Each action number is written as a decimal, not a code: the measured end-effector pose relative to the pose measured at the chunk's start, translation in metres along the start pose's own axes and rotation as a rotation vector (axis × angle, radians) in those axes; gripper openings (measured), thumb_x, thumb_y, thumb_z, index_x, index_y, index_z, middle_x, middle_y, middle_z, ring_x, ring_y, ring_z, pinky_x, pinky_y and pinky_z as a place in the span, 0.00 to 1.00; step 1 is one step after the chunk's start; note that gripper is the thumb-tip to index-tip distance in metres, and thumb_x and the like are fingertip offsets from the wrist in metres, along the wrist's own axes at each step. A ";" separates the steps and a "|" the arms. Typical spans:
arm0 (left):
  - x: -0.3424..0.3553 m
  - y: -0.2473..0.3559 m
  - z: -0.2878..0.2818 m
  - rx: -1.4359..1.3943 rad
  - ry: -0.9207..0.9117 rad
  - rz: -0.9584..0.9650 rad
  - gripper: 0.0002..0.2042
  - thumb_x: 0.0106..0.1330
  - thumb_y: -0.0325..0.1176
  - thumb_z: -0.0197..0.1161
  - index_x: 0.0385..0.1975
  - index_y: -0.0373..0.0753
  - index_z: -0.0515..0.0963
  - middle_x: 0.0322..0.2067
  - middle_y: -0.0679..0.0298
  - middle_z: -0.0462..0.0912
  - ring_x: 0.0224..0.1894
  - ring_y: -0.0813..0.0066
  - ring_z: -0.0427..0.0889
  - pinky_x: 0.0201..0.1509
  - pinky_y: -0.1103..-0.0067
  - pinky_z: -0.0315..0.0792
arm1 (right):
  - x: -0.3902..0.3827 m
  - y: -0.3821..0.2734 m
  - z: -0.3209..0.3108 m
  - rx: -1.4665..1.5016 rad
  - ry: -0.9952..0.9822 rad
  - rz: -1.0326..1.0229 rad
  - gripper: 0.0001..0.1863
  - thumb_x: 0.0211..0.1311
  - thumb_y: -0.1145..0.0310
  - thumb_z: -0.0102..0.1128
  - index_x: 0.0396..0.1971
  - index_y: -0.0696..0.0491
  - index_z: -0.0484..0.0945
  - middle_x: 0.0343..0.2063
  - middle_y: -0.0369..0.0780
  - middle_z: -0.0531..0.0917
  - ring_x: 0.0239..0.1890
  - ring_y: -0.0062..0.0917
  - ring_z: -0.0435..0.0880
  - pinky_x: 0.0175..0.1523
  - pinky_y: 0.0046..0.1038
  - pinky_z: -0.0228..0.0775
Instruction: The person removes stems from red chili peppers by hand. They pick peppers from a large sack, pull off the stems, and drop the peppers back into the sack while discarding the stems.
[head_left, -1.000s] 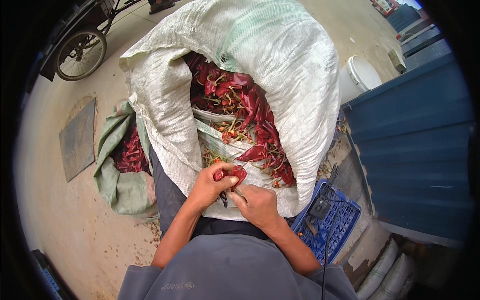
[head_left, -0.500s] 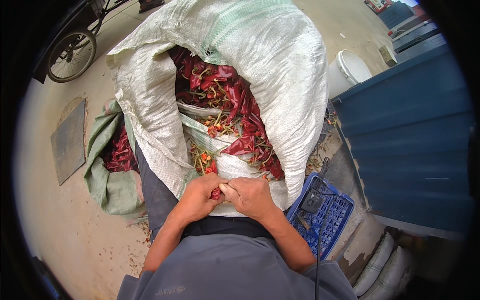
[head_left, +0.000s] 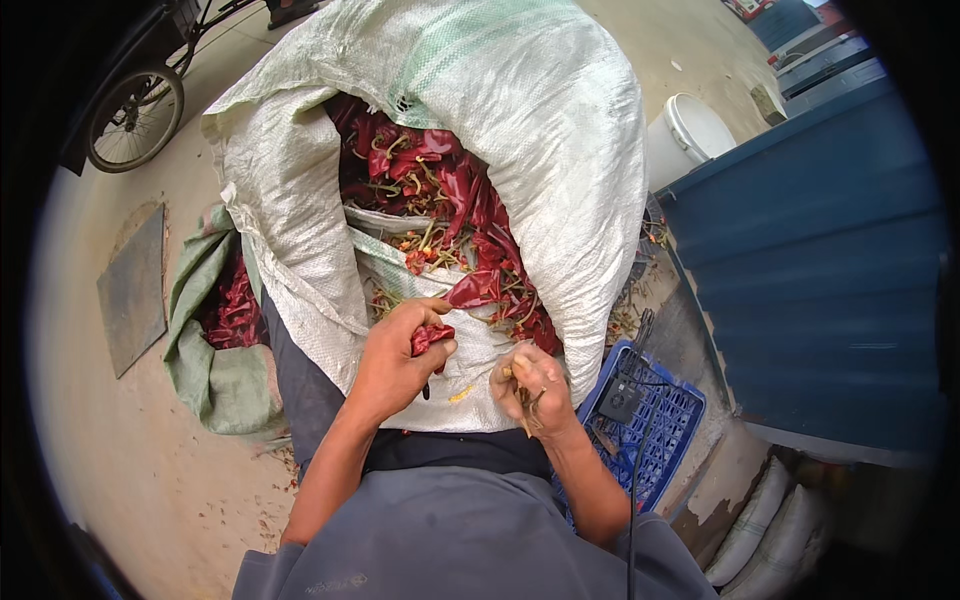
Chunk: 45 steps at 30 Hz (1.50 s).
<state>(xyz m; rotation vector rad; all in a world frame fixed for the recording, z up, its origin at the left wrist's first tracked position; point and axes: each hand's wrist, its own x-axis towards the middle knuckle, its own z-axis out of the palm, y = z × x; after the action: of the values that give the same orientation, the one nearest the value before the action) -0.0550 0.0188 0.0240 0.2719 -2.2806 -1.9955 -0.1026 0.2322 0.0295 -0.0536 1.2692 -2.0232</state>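
My left hand [head_left: 393, 362] is closed on a wrinkled dark-red dried chili pepper [head_left: 431, 338], held over the lap. A small dark piece hangs just below those fingers; its kind is unclear. Apart from it, to the right, my right hand [head_left: 543, 388] is curled round thin tan chili stems [head_left: 527, 424]. In front lies a big white woven sack [head_left: 575, 150], its mouth open towards me. Glossy red dried chilies [head_left: 455, 185] fill the opening, and loose stems with orange-red caps [head_left: 425, 252] lie on the sack's inner fold.
At left, a green sack [head_left: 205, 385] holds more red chilies [head_left: 235, 305], beside a flat grey board [head_left: 135, 290]. A blue plastic basket [head_left: 665, 440] with a black device [head_left: 618, 402] stands at right, near a white bucket [head_left: 690, 130] and blue metal panel [head_left: 810, 270]. A black cable [head_left: 633, 530] runs down.
My hands, together before, are now apart. The right has moved right with stems in its fingers; the left has risen slightly, keeping the red chili.
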 end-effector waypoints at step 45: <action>-0.013 -0.028 -0.026 -0.521 -0.063 -0.351 0.07 0.61 0.23 0.66 0.37 0.36 0.77 0.45 0.59 0.82 0.39 0.79 0.79 0.46 0.79 0.75 | 0.027 0.025 0.038 -1.628 -0.135 -0.860 0.06 0.56 0.67 0.69 0.28 0.50 0.81 0.17 0.35 0.73 0.18 0.28 0.78 0.21 0.31 0.68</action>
<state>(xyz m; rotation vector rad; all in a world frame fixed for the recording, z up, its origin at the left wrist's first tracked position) -0.0351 -0.0069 0.0002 0.5944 -1.7397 -2.7103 -0.0934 0.1807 0.0196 -1.6320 2.6823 -0.8577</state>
